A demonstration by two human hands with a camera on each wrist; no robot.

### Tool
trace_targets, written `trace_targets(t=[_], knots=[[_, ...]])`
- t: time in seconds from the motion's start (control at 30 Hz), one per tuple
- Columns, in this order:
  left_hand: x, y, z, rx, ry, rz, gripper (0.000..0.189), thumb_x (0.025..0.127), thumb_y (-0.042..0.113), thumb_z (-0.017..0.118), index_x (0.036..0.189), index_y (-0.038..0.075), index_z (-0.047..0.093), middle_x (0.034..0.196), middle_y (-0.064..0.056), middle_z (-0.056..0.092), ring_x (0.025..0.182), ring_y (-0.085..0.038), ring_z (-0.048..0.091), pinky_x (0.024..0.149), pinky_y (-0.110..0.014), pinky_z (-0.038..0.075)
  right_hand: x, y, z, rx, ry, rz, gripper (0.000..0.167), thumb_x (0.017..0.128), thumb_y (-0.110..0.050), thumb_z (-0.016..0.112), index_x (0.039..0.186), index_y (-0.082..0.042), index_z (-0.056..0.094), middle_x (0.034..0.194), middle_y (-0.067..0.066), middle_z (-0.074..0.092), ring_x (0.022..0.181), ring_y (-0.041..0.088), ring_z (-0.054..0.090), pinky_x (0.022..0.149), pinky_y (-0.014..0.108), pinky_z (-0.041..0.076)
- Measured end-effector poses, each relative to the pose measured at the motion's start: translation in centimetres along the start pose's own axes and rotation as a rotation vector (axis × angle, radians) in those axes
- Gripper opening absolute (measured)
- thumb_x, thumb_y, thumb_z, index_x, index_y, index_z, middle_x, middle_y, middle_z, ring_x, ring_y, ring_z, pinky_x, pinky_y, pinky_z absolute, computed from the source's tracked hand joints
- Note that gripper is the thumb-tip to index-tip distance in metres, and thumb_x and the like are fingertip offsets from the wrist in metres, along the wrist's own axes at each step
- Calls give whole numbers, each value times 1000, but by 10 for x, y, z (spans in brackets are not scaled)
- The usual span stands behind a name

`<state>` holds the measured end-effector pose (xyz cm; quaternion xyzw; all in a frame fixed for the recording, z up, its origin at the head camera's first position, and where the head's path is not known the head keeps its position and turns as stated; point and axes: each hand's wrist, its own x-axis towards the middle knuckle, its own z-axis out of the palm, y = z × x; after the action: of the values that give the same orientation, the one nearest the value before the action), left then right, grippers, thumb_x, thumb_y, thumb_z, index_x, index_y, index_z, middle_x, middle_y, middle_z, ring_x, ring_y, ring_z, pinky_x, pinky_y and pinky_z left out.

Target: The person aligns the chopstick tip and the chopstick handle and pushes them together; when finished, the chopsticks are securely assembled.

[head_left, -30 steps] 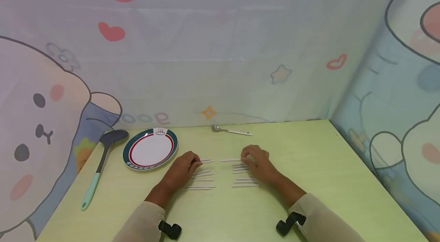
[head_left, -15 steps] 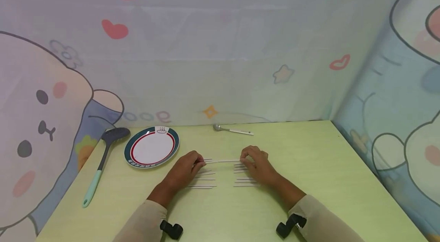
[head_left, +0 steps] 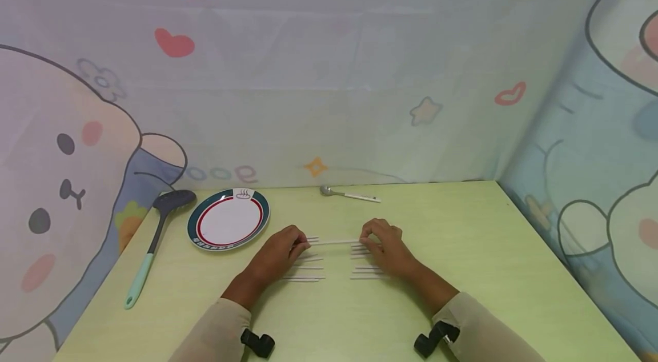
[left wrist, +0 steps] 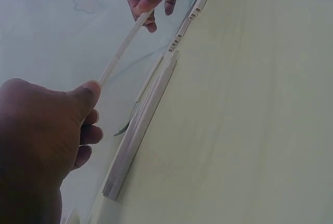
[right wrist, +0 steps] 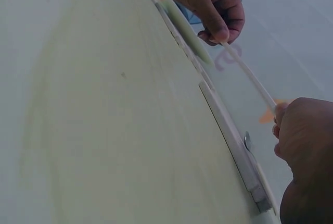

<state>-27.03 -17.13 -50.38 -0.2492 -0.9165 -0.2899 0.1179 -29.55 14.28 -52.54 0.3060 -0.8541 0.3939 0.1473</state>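
In the head view my left hand (head_left: pixel 277 253) and right hand (head_left: pixel 388 248) face each other over the middle of the table. Between them runs a thin white stick (head_left: pixel 336 242), its ends pinched by thumb and fingers of each hand. A seam shows partway along this stick (left wrist: pixel 118 56) in the left wrist view, where two lengths meet end to end. Under and beside the left hand lies a column of white sticks (head_left: pixel 303 279); another column of white sticks (head_left: pixel 368 278) lies by the right hand. The hands partly cover both columns.
A white plate (head_left: pixel 229 221) with a dark green rim stands at the back left. Left of it lies a slotted spoon (head_left: pixel 157 230) with a mint handle. A small spoon (head_left: pixel 354 197) lies near the table's back edge, before a printed cloth backdrop (head_left: pixel 329 76).
A second ago there was a gap between the stick in my right hand and my left hand. My left hand has moved right, and one line of stick now spans both hands.
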Motion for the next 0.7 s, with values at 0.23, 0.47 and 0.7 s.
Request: trace_targets(t=[0.23,0.47,0.7], knots=[[-1,6,-1,47,-20,31,8,106,15,72,108,10,67,99,3,63,88,-11,59,85,-32,55,1,-5,-2,5,-43,-19,5,107,-10,67,108,-15,65,103,0,73,101,17,67,102,55,43],[2,12,2,145,11,216,13,107,14,69,117,7,75,102,-3,62,85,-13,62,82,-32,57,6,-5,-3,-12,-60,-214,13,104,-4,71,113,-4,80,91,5,77,77,3,59,74,26,52],[3,18,10,97,63,226,6,105,13,71,106,7,74,98,-3,76,91,-18,73,87,-38,62,5,-13,-4,-89,-22,-193,9,100,-9,76,105,-10,84,89,-1,80,74,2,63,72,26,50]])
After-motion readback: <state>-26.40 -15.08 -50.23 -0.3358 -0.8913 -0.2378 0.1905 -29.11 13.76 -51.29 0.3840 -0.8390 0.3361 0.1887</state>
